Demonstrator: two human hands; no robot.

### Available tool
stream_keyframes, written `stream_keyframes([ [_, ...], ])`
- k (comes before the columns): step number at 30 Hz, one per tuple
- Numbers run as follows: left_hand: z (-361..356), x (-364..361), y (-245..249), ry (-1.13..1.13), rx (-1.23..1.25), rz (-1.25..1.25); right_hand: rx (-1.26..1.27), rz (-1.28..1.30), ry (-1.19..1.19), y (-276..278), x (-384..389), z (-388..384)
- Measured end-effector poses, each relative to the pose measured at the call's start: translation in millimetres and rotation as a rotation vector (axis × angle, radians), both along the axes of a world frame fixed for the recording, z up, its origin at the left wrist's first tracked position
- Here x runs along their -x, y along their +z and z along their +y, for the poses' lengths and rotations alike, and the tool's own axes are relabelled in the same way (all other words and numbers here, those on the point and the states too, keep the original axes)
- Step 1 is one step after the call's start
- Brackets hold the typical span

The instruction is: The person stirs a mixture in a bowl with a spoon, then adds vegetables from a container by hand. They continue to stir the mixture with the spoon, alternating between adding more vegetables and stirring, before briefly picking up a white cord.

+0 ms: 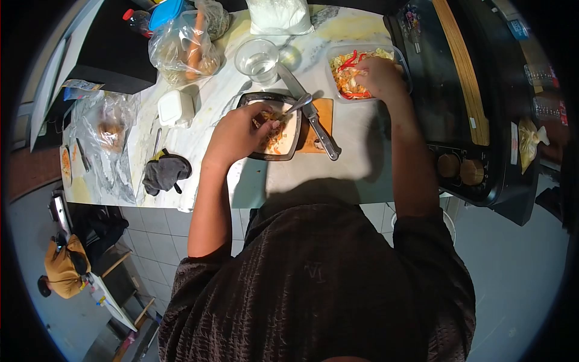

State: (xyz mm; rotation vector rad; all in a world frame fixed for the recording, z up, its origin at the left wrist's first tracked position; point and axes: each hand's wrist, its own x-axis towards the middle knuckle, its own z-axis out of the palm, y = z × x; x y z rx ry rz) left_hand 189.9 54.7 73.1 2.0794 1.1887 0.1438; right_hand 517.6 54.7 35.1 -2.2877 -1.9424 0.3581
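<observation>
My left hand (236, 134) is over a dark-rimmed square dish (297, 140) of pale, creamy-looking food with orange shreds. Its thumb and fingers are curled close together; what they pinch cannot be made out. A metal spoon (297, 104) slants across the dish's right rim, one end near my fingertips. My right hand (382, 77) reaches into a clear plastic container (405, 59) of shredded vegetables (348, 73) with red strips. Its fingers are closed down on the shreds, fingertips partly hidden. Between the hands, a large knife (322, 134) lies over a wooden cutting board (325, 113).
A glass bowl (257, 62), white lidded tub (175, 108), bag of vegetables (187, 51) and white bag (278, 17) stand on the marble counter. A dark cloth (167, 173) lies near the front edge. A black stove (467, 163) borders the right. Another person (65, 268) is far left.
</observation>
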Motion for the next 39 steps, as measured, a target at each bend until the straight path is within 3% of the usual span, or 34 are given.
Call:
stream_keyframes([
  [1,0.1,0.2,0.6,0.0,0.003,-0.008,-0.003,-0.002,0.001,-1.3,-5.3,-1.5],
  [3,0.2,1.9,0.4,0.002,-0.016,-0.006,-0.202,0.228,-0.079,-2.7,-18.3,-4.6],
  [9,-4.3,5.5,1.4,0.007,-0.033,-0.02,-0.119,0.641,-0.343,-1.6,-33.0,-3.4],
  [10,-6.0,6.1,2.6,0.01,-0.015,-0.006,-0.12,0.639,-0.339,5.5,-30.4,-6.0],
  [12,-9.6,9.1,0.4,0.013,-0.022,-0.008,-0.117,0.91,-0.369,22.6,-25.0,-12.9],
  [18,-19.7,19.2,2.7,0.064,0.023,-0.01,-0.204,1.116,-0.355,40.1,-20.9,-17.1],
  [24,-24.6,42.5,-9.6,0.106,-0.074,-0.067,-0.146,0.996,-0.194,70.9,43.2,-32.5],
  [27,-26.4,53.1,-20.1,0.136,-0.117,-0.173,-0.069,0.996,0.021,46.3,81.6,-34.1],
  [29,-31.4,56.6,-14.9,0.184,-0.109,-0.258,-0.12,0.862,0.144,30.1,110.9,-35.7],
  [32,-40.0,52.9,2.2,0.28,-0.172,-0.143,-0.068,0.755,0.135,31.3,150.6,-41.6],
  [34,-44.5,57.7,0.4,0.322,-0.181,-0.207,-0.067,0.714,0.17,31.0,163.9,-42.5],
  [36,-48.6,63.5,-1.7,0.332,-0.194,-0.259,-0.107,0.563,0.256,31.1,169.7,-41.1],
  [39,-54.7,69.0,-4.6,0.344,-0.241,-0.281,-0.253,0.637,0.344,25.4,175.1,-39.6],
])
